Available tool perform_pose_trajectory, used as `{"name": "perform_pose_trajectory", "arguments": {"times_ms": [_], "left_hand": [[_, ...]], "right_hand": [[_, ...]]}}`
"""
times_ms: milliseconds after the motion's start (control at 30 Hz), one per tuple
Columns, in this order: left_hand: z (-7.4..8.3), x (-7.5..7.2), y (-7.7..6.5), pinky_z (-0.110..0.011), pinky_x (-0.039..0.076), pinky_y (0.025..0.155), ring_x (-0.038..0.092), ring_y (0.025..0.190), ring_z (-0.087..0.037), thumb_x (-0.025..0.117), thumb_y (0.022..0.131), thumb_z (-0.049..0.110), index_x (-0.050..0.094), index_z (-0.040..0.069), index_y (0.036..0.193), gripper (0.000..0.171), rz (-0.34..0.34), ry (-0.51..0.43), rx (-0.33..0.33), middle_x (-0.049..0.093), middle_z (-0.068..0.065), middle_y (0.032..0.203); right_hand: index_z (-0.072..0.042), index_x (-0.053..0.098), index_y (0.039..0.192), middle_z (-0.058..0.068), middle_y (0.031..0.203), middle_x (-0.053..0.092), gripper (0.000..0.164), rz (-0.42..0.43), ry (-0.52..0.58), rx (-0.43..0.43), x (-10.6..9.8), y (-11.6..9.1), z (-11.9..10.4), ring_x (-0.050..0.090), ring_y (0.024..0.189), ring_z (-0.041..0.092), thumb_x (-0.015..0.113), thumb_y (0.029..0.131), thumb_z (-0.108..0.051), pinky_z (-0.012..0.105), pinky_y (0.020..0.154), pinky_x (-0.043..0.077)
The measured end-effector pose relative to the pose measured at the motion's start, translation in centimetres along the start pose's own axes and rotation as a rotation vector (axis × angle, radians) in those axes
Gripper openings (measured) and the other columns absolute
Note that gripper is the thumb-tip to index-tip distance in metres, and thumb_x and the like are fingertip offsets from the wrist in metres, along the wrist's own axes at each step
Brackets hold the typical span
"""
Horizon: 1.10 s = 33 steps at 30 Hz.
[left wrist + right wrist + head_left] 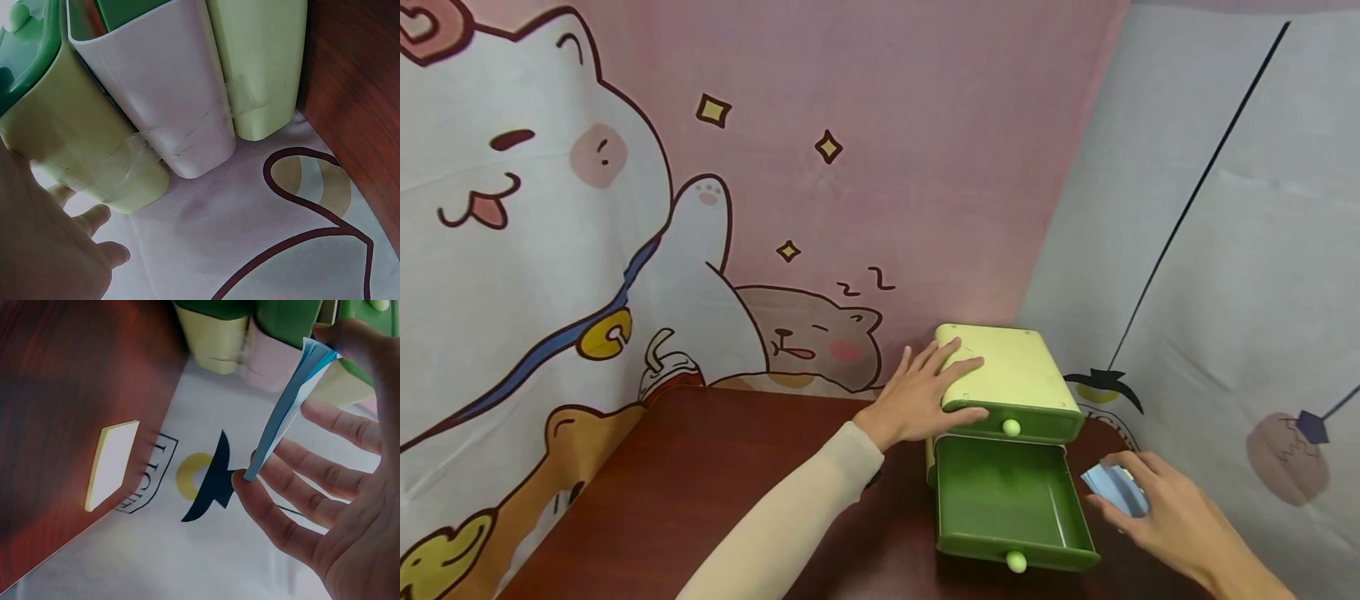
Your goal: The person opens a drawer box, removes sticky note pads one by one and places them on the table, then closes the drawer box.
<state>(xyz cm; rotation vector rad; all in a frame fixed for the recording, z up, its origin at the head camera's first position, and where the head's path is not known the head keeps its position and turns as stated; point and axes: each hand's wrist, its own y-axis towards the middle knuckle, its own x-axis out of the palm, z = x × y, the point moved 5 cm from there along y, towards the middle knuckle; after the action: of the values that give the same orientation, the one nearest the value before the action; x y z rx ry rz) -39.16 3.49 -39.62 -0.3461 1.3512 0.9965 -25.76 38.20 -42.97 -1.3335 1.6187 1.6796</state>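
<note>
A small stacked drawer cabinet [1007, 367] with a pale yellow-green top stands on the table. One green drawer [1000, 492] below the top one is pulled out, and its inside shows nothing lying in it. My left hand [921, 396] rests with spread fingers on the cabinet's top left edge, thumb by the top drawer's front. To the right of the open drawer, my right hand [1172, 508] pinches a pad of light blue sticky notes [1116, 487] between thumb and fingers. The right wrist view shows the blue pad edge-on, its sheets slightly fanned.
A pale yellow pad [112, 465] lies on the dark red-brown table [737, 492], near its edge. Behind stands a cartoon-printed cloth [925, 167], close to the cabinet's back and right. In the left wrist view, clear tape [134, 159] runs across the stacked cabinet sections.
</note>
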Motion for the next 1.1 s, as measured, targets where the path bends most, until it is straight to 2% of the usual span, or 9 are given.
{"name": "perform_pose_trajectory", "arguments": {"times_ms": [133, 333, 533, 700, 900, 1100], "left_hand": [[-0.2, 0.2, 0.1, -0.072, 0.010, 0.148, 0.017, 0.186, -0.033, 0.049, 0.108, 0.090, 0.024, 0.056, 0.184, 0.086, 0.001, 0.006, -0.001, 0.011, 0.007, 0.199], [-0.2, 0.2, 0.2, -0.071, 0.009, 0.149, 0.017, 0.186, -0.032, 0.050, 0.109, 0.089, 0.024, 0.055, 0.184, 0.086, -0.002, 0.010, -0.006, 0.011, 0.007, 0.199], [-0.2, 0.1, 0.1, -0.071, 0.008, 0.149, 0.017, 0.186, -0.032, 0.051, 0.109, 0.088, 0.025, 0.055, 0.184, 0.086, -0.002, -0.001, -0.004, 0.011, 0.007, 0.199], [-0.2, 0.2, 0.1, -0.072, 0.009, 0.148, 0.017, 0.186, -0.033, 0.051, 0.109, 0.089, 0.025, 0.055, 0.184, 0.086, 0.001, 0.001, -0.003, 0.011, 0.007, 0.199], [-0.2, 0.2, 0.1, -0.072, 0.009, 0.148, 0.017, 0.186, -0.032, 0.051, 0.109, 0.089, 0.025, 0.056, 0.184, 0.086, 0.001, 0.004, -0.003, 0.011, 0.007, 0.199], [-0.2, 0.2, 0.1, -0.072, 0.009, 0.148, 0.018, 0.186, -0.033, 0.051, 0.109, 0.089, 0.025, 0.055, 0.184, 0.086, 0.005, 0.006, 0.000, 0.011, 0.007, 0.199]], "right_hand": [[-0.022, 0.074, 0.130, 0.008, 0.110, 0.075, 0.054, -0.052, -0.006, 0.048, 0.6, -0.1, 1.2, 0.056, 0.079, 0.015, 0.103, 0.088, -0.040, 0.025, 0.059, 0.039], [-0.014, 0.074, 0.133, 0.016, 0.119, 0.077, 0.059, -0.106, -0.035, 0.083, 1.4, -0.2, 3.2, 0.060, 0.083, 0.020, 0.101, 0.088, -0.041, 0.028, 0.061, 0.040], [-0.005, 0.074, 0.137, 0.026, 0.121, 0.074, 0.064, -0.252, -0.054, 0.178, 2.4, -0.5, 5.3, 0.064, 0.086, 0.027, 0.097, 0.093, -0.046, 0.036, 0.063, 0.045], [-0.004, 0.073, 0.134, 0.021, 0.114, 0.072, 0.063, -0.338, -0.055, 0.216, 3.3, -1.1, 6.7, 0.063, 0.082, 0.025, 0.097, 0.093, -0.045, 0.039, 0.061, 0.047], [-0.002, 0.071, 0.133, 0.013, 0.107, 0.072, 0.068, -0.518, -0.051, 0.300, 4.7, -1.8, 8.5, 0.062, 0.081, 0.024, 0.094, 0.094, -0.053, 0.043, 0.063, 0.049], [0.001, 0.070, 0.133, 0.013, 0.104, 0.073, 0.074, -0.593, -0.061, 0.325, 5.3, -2.4, 9.5, 0.067, 0.087, 0.027, 0.095, 0.094, -0.056, 0.053, 0.070, 0.058]]}}
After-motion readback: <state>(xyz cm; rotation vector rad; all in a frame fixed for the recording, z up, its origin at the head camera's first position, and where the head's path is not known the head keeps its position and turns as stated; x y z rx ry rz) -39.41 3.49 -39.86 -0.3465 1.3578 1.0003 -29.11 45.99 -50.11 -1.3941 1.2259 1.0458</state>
